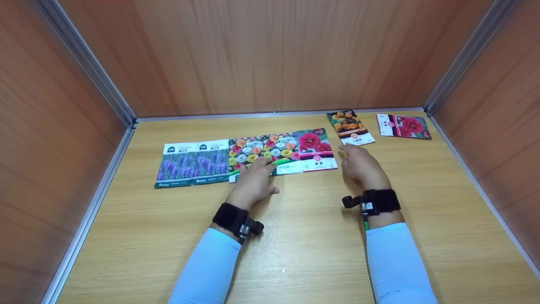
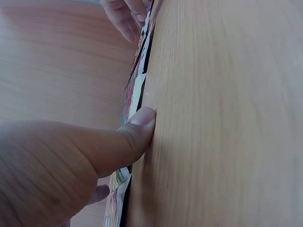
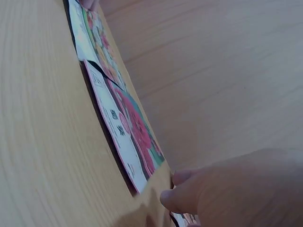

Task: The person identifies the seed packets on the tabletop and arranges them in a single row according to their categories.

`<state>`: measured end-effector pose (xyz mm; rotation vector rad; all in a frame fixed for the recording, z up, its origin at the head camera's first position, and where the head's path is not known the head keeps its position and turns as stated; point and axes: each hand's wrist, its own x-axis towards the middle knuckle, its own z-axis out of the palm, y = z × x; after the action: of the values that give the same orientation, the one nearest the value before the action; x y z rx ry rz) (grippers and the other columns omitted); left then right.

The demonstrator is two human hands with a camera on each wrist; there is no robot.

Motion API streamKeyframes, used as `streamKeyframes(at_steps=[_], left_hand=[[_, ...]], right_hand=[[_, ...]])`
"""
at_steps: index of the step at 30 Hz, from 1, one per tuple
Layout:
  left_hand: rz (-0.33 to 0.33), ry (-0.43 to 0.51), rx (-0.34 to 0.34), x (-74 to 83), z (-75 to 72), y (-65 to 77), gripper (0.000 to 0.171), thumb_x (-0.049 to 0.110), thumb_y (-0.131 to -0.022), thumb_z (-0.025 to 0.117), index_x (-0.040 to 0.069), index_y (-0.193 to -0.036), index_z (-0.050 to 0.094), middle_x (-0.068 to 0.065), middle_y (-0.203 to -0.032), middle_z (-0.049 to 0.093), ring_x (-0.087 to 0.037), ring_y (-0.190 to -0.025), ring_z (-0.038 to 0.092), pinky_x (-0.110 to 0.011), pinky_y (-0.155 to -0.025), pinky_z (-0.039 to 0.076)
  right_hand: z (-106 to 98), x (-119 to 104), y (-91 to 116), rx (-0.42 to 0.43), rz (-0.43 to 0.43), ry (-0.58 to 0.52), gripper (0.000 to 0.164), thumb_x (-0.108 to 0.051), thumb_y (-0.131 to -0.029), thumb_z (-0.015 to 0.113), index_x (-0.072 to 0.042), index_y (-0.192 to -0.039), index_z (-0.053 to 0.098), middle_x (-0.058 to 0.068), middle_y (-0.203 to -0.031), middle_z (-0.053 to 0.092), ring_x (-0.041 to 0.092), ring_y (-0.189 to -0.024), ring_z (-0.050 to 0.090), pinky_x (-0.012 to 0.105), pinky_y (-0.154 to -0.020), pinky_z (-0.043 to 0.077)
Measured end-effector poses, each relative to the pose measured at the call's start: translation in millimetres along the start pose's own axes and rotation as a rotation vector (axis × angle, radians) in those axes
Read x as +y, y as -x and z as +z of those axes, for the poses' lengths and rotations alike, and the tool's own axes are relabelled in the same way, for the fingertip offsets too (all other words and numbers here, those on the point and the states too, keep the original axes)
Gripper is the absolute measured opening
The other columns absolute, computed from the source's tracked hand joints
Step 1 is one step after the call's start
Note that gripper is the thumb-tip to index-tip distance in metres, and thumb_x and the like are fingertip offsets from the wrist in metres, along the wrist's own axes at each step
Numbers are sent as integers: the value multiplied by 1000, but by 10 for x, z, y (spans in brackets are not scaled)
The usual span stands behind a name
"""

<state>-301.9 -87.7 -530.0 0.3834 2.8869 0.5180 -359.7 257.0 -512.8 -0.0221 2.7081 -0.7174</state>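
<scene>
Multicoloured, rectangular, rose-print paper packets (image 1: 279, 147) overlain by left hand (image 1: 253, 179), fingers relaxed; right hand's (image 1: 363, 165) closure could not be told. Packets were judged light, slick, best edge-pinched.

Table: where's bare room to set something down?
Free: table between left sleeve and right sleeve; right of the right hand, nearer than the far-right red packet. Crowded: packet row under the left hand, and orange-flower packet beside the right.

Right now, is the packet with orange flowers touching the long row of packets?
No, in the head view a strip of bare table shows between the orange-flower packet and the row's red-flower packet.
</scene>
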Motion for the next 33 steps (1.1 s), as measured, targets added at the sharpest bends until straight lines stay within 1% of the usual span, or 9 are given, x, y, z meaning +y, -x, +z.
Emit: streamKeyframes(at_steps=[3,8,13,17,20,23,26,29,33], left_hand=[[-3,10,-6,-10,-5,8,84,43,-99,90,21,-171,54,-2,-186,38,-30,-177,25,-78,-140,14],[2,22,-22,-18,14,24,84,42,-98,90,20,-171,53,-2,-186,39,-30,-178,24,-78,-139,14],[5,35,-5,-21,4,15,85,41,-97,92,20,-171,54,-2,-186,40,-30,-178,24,-79,-139,13],[1,52,-1,-17,-11,9,85,41,-97,92,21,-171,54,-3,-186,39,-31,-178,24,-78,-140,11],[-2,57,-5,-11,-7,12,84,41,-97,92,21,-170,55,-4,-186,39,-30,-177,25,-78,-140,11],[-2,43,-8,-7,-3,12,84,41,-98,91,21,-170,55,-4,-185,39,-29,-177,26,-78,-140,11],[-6,26,-8,-7,-5,8,83,42,-98,91,20,-170,55,-3,-185,39,-29,-177,26,-78,-140,12],[-12,19,-5,-8,-8,2,83,42,-98,91,21,-170,55,-2,-185,39,-29,-177,27,-77,-140,13],[-9,20,-8,-5,-12,-5,82,42,-98,91,21,-170,56,-3,-186,39,-31,-177,27,-78,-140,13]], right_hand=[[-46,120,-28,17,38,-3,60,-21,-119,48,-10,-177,38,24,-185,32,49,-174,24,72,-140,22],[-45,321,-102,60,80,53,68,-33,-119,55,-4,-177,35,29,-184,27,54,-171,25,73,-138,24],[-162,475,-248,158,92,48,72,-37,-118,57,-2,-177,34,33,-181,29,57,-166,29,76,-135,27],[-309,607,-385,187,103,39,77,-41,-118,53,-3,-179,26,34,-186,15,59,-171,17,80,-135,21],[-386,724,-454,146,119,79,79,-49,-120,47,-6,-181,21,34,-187,-3,62,-173,-3,88,-132,9],[-430,814,-488,78,130,140,79,-56,-121,39,-12,-183,17,33,-186,-12,64,-171,-14,94,-127,1],[-451,848,-488,55,136,168,81,-62,-119,38,-16,-183,18,35,-186,-8,66,-169,-14,98,-123,-1],[-455,864,-474,85,148,181,84,-66,-117,40,-16,-182,23,36,-186,3,70,-168,-5,103,-118,0],[-466,916,-433,126,208,197,88,-70,-114,43,-15,-181,28,42,-179,12,74,-162,7,107,-112,1]])
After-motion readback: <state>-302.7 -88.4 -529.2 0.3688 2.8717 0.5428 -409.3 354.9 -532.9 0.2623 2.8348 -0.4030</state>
